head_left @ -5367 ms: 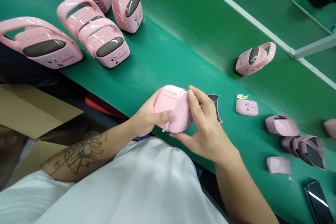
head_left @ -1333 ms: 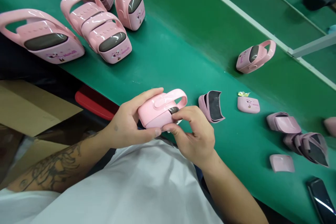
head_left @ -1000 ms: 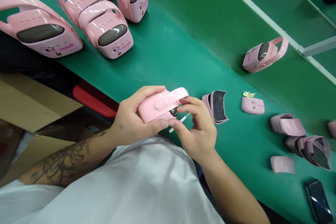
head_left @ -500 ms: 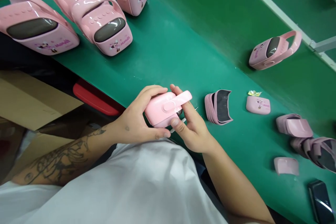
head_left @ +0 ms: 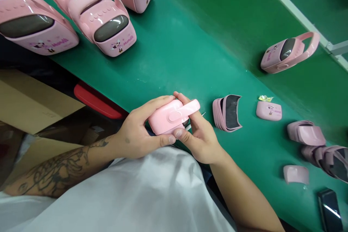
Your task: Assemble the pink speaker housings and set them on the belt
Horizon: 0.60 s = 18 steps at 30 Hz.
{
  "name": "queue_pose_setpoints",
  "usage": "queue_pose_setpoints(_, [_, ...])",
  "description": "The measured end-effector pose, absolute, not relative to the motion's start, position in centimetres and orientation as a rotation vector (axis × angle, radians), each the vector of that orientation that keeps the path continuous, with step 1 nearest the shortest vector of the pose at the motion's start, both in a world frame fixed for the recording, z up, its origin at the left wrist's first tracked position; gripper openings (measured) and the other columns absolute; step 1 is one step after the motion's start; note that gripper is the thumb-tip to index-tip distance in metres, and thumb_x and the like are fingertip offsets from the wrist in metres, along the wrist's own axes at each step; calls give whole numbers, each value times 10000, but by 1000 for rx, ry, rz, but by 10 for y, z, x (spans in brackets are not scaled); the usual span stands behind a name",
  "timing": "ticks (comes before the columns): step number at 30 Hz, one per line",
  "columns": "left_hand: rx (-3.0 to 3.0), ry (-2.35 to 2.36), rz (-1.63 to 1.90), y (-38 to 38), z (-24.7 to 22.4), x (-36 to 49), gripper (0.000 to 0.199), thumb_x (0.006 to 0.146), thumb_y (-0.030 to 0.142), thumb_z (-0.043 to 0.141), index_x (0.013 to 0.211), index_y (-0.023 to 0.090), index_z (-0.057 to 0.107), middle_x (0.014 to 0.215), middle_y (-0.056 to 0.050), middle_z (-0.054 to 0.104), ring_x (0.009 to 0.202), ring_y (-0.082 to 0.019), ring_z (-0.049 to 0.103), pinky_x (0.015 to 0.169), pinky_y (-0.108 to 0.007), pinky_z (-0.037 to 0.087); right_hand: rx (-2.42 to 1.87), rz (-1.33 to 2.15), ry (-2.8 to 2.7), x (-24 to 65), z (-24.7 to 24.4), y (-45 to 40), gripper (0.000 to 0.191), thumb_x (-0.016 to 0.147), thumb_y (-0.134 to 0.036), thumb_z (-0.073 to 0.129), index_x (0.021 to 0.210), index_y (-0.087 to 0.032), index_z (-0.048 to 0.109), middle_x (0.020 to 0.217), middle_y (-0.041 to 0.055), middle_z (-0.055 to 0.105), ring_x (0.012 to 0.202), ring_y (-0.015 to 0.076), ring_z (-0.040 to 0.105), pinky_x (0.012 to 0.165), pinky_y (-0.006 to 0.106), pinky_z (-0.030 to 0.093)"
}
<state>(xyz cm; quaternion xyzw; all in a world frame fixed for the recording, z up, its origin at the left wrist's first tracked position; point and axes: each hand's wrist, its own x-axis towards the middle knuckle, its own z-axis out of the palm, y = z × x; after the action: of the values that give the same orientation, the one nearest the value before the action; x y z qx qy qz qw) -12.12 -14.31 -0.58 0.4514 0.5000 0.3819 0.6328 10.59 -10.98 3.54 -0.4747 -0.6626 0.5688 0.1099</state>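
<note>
Close to my body, a pink plastic handled device (head_left: 164, 117) lies on its side between my two hands. Around its rounded base wraps my left hand (head_left: 144, 125), thumb along the lower edge. My right hand (head_left: 198, 132) grips the end by the handle, with the thumb pressed on the casing and fingers behind it. A thin white stick-like tool (head_left: 188, 127) with a fine tip also passes through my right hand; most of it is hidden. Just right of that hand stands a stack of curved pink panels (head_left: 227, 113) with dark inner faces.
Several similar pink devices (head_left: 115, 36) with dark windows stand at upper left; another device (head_left: 282, 56) is at upper right. On the green table (head_left: 174, 54) are a printed pink cover (head_left: 269, 111), more panels (head_left: 307, 133) and a black phone-like object (head_left: 330, 210). Cardboard (head_left: 35, 101) lies below left.
The device has turned slightly in my hands and its dark window is now mostly hidden. My left fingers lie further over its top. The whole view has shifted a little.
</note>
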Motion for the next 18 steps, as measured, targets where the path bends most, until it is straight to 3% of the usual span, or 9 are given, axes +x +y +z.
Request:
queue_pose_setpoints(4, [1117,1130,921,-139,-6,-122,844,844,388,985,1612,295,648,1606,-80,664,1464,-336,674,1309,-498,549,-1431,1715,-1800,102,34,-111,900,1042,-568,655,1806,-224,325,1782,175,383,1701,212,462,1406,416,496])
queue_pose_setpoints(11, [1172,1133,1006,-146,-10,-118,963,791,292,1024,1654,390,608,1619,-33,657,1491,-299,656,1323,-438,528,-1523,1743,-1768,99,36,-113,955,1026,-720,587,1796,-206,348,1759,199,410,1642,241,519,1319,429,565])
queue_pose_setpoints(15, [1263,1114,1045,-144,-14,-118,913,846,303,980,1669,322,586,1623,-90,647,1489,-305,653,1316,-439,527,-1526,1735,-1745,99,37,-112,945,1022,-705,618,1787,-206,371,1745,194,434,1636,237,525,1317,421,569])
queue_pose_setpoints(18, [1351,1085,965,-140,-16,-122,920,847,433,981,1648,233,577,1621,-159,621,1522,-333,613,1325,-463,507,-1568,1815,-1758,102,38,-109,984,999,-690,675,1798,-222,343,1780,177,386,1692,243,461,1422,466,469])
